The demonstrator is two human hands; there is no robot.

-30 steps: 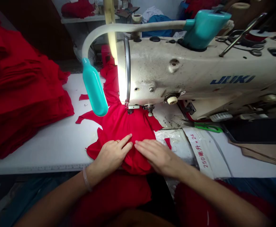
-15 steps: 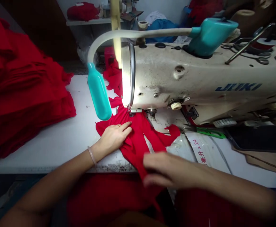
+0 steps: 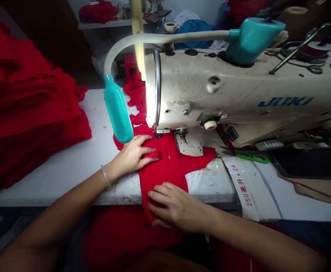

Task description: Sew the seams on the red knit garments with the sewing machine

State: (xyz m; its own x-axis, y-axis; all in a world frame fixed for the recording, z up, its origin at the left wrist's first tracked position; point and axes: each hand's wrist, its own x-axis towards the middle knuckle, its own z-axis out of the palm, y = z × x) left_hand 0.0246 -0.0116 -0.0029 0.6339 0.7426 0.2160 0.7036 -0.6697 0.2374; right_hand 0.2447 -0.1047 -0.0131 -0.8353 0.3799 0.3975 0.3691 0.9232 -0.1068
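Note:
A piece of red fabric (image 3: pixel 171 164) lies on the white table under the needle area of a cream sewing machine (image 3: pixel 239 90) and hangs over the table's front edge. My left hand (image 3: pixel 134 155) rests flat on the cloth just left of the presser foot (image 3: pixel 157 133), fingers stretched out. My right hand (image 3: pixel 172 206) lies at the front edge with fingers spread, pressing the hanging cloth, its fingertips pointing left.
A tall stack of red fabric (image 3: pixel 26 109) fills the left of the table (image 3: pixel 69 166). A teal lamp (image 3: pixel 118 109) on a white gooseneck hangs beside the needle. Green-handled scissors (image 3: pixel 250 155) and a printed plastic bag (image 3: pixel 239 181) lie to the right. Shelves with cloth stand behind.
The cloth has been drawn straighter under the needle, and its loose tails no longer spread to the right. My right hand moved left and settled on the cloth at the table's edge. My left hand stayed near the presser foot.

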